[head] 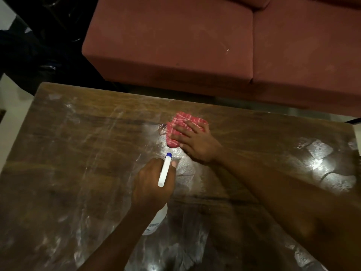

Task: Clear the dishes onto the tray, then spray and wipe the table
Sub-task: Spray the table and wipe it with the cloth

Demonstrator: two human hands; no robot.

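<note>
Dark brown wooden counter (78, 153), glossy and streaked with pale wet smears and glare, fills the room's foreground, and the job looks to be at its wiping stage. Just past the middle lies a folded pink cloth with thin white lines (181, 119). The right hand (195, 141) lies flat on it, fingers straight and spread, pressing it to the wood. Just nearer, the left hand (150, 184) is curled round a white plastic spray bottle with a blue nozzle tip (165, 171), the nozzle aimed toward the cloth. The bottle's body hangs below the wrist.

From where I stand, 3 things could go wrong. A squeeze now would probably wet the right hand's knuckles rather than the wood, since the nozzle sits just behind them. The 2 forearms run close together, so a broad backward sweep of the cloth could knock the bottle. The wet surface looks slick, and a cloth held only by a flat palm may skid toward the far edge and drop off. The cloth is also small against the counter, so the outer smears might dry into streaks.

On the bottle's label I can read only a few dark letters, seemingly "ATER"; the forearm hides the rest. No brand is legible.

Beyond the far edge stands a rust-red upholstered sofa (175, 36) with 2 seat cushions. Neither tray nor dishes are in view.
</note>
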